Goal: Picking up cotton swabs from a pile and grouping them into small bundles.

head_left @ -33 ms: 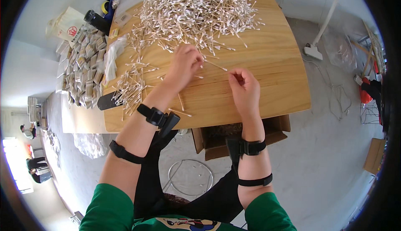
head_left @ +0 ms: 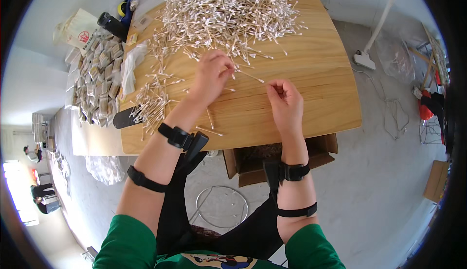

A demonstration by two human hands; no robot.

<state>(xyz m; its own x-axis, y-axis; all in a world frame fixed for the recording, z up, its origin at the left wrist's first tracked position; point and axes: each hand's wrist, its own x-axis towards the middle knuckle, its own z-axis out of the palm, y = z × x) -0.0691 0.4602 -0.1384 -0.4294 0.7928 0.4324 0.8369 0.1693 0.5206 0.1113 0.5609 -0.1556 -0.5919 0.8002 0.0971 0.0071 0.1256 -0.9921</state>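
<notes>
A large heap of cotton swabs (head_left: 233,16) with white tips covers the far part of the wooden table (head_left: 321,93). Just in front of it is my left hand (head_left: 212,74), its fingers curled together in a pinch. White swab tips show beside those fingertips; whether they are gripped I cannot tell. One loose swab (head_left: 250,75) slants from there toward my right hand (head_left: 285,104). That hand is closed, thumb against fingertips, over the bare wood; anything inside is hidden. A smaller pile of swabs (head_left: 151,103) lies to the left of my left forearm.
Many small clear packs of swabs (head_left: 99,79) are stacked at the left, beside a black bottle (head_left: 113,25) and tape dispenser (head_left: 127,8). A dark flat strip (head_left: 127,118) juts past the table edge. An open cardboard box (head_left: 309,158) stands below the front edge.
My left hand has shifted very slightly to the left. The right hand stays in its pinch, and the swabs on the table look the same.
</notes>
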